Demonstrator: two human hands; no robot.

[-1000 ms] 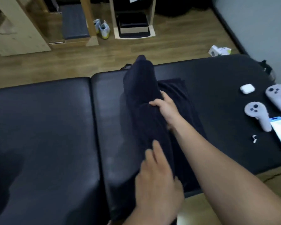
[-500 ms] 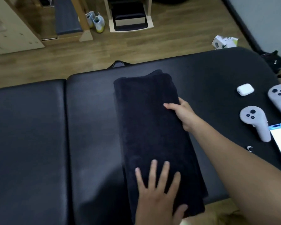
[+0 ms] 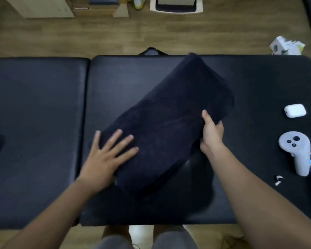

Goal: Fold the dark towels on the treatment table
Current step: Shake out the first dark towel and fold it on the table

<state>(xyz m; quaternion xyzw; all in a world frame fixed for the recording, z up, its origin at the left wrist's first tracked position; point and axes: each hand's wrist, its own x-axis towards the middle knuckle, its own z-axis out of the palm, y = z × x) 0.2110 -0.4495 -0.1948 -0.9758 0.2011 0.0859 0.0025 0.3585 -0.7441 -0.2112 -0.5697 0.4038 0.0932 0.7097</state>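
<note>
One dark towel (image 3: 169, 123), folded into a long band, lies slanted across the middle of the black tabletop (image 3: 43, 123). The left hand (image 3: 106, 155) presses flat on its near left end with fingers spread, while the right hand (image 3: 211, 133) grips its right edge, thumb on top. Well to the right sit a white earbud case (image 3: 294, 110) and a pale controller (image 3: 296, 150).

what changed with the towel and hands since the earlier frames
The towel has turned from lying parallel to the table seam to lying diagonally, its far end swung to the right. The right hand grips its right edge, thumb on top. The left hand stays flat on the near end. The earbud case and controller have not moved.
</note>
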